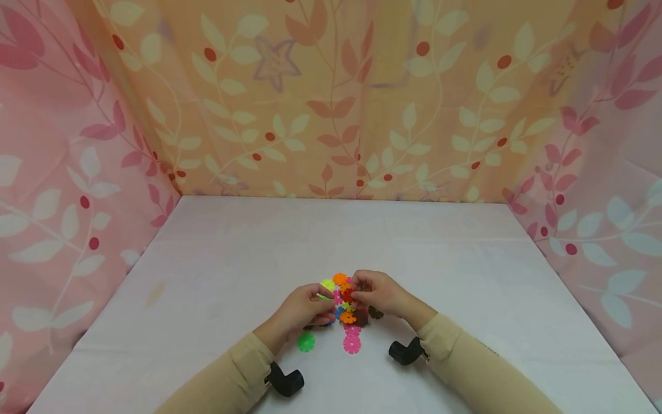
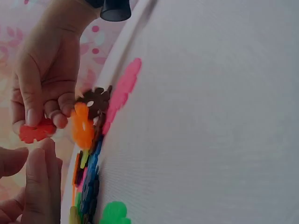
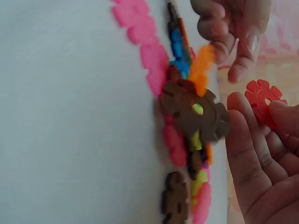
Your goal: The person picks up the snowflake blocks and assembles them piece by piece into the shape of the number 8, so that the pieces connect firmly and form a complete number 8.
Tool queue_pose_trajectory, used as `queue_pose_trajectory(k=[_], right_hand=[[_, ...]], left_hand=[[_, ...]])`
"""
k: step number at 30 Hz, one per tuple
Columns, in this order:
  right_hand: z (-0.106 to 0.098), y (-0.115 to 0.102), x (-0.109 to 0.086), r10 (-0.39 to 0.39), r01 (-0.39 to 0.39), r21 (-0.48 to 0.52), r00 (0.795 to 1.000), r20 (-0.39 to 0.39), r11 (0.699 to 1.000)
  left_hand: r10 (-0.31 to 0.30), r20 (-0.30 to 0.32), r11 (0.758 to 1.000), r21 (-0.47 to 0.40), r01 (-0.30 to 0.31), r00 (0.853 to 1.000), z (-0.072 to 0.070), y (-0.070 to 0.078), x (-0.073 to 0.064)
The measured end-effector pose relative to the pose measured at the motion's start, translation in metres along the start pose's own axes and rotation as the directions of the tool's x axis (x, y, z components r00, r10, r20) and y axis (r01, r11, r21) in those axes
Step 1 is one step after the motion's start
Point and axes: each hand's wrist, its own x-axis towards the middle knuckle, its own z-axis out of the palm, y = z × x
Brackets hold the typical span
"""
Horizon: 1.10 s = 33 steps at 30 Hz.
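Observation:
Between thumb and fingers my right hand [image 1: 384,293] pinches a red notched snowflake disc [image 3: 259,95], raised above the table. My left hand [image 1: 302,306] is just to the left, its thumb and fingers apart and holding nothing. In the left wrist view its fingertips [image 2: 36,163] come close under the red disc [image 2: 36,133]. Below both hands lies a cluster of joined snowflake discs in several colours. An orange disc [image 1: 347,317] and a brown disc [image 3: 212,119] stand up from it, and a chain of pink discs [image 1: 352,343] extends toward me. The left hand partly hides the cluster.
A loose green disc [image 1: 306,342] lies on the white tablecloth [image 1: 207,259] left of the pink chain. A dark brown disc [image 1: 376,313] is under the right hand. Black wrist-camera mounts [image 1: 287,382] stick out below both sleeves. Patterned curtains [image 1: 331,115] enclose the table.

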Motion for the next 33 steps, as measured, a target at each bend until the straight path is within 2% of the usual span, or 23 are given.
queue_pose_trajectory(k=[3, 6, 9, 12, 17, 18, 19, 21, 22, 24, 27, 30, 33], right_hand=[[0.002, 0.006, -0.002, 0.018, -0.021, -0.056, 0.999, -0.04, 0.998], [0.0, 0.009, -0.004, 0.017, -0.023, -0.11, 0.998, -0.062, 0.994], [-0.006, 0.01, -0.007, 0.003, -0.008, -0.154, 0.999, -0.034, 0.988], [-0.013, 0.01, -0.011, 0.006, 0.0, -0.158, 0.999, 0.038, 0.987], [-0.017, 0.011, -0.014, 0.01, 0.003, -0.095, 0.99, 0.138, 0.995], [-0.017, 0.011, -0.015, 0.013, -0.001, -0.081, 0.989, 0.146, 0.997], [-0.017, 0.011, -0.015, 0.017, -0.006, -0.072, 0.988, 0.153, 0.997], [-0.017, 0.011, -0.016, 0.014, -0.004, -0.061, 0.987, 0.158, 0.998], [-0.017, 0.012, -0.016, 0.011, -0.001, -0.063, 0.988, 0.155, 0.998], [-0.018, 0.012, -0.016, -0.005, 0.015, -0.075, 0.991, 0.134, 0.997], [-0.018, 0.013, -0.015, -0.031, 0.04, -0.099, 0.996, 0.087, 0.994], [-0.017, 0.013, -0.015, -0.047, 0.052, -0.111, 0.998, 0.043, 0.992], [-0.015, 0.014, -0.015, -0.057, 0.058, -0.087, 0.998, 0.013, 0.995]], left_hand=[[0.02, 0.015, 0.994, 0.11, -0.021, 1.0, 0.001, 0.0, -0.001], [0.061, 0.05, 0.958, 0.277, -0.072, 0.997, 0.006, 0.0, -0.003], [0.103, 0.087, 0.906, 0.402, -0.13, 0.991, 0.013, -0.001, -0.003], [0.144, 0.089, 0.848, 0.502, -0.169, 0.986, 0.02, 0.0, 0.0], [0.237, 0.097, 0.712, 0.66, -0.241, 0.967, 0.029, 0.0, 0.005], [0.254, 0.103, 0.69, 0.678, -0.254, 0.962, 0.03, 0.0, 0.006], [0.265, 0.107, 0.678, 0.686, -0.264, 0.958, 0.03, 0.0, 0.008], [0.287, 0.108, 0.671, 0.687, -0.28, 0.952, 0.03, 0.001, 0.009], [0.29, 0.105, 0.677, 0.68, -0.282, 0.951, 0.029, 0.001, 0.01], [0.276, 0.091, 0.711, 0.651, -0.267, 0.957, 0.027, 0.002, 0.01], [0.217, 0.066, 0.791, 0.573, -0.215, 0.974, 0.022, 0.003, 0.01], [0.148, 0.057, 0.88, 0.447, -0.158, 0.987, 0.018, 0.003, 0.01], [0.111, 0.066, 0.945, 0.302, -0.126, 0.992, 0.015, 0.004, 0.01]])
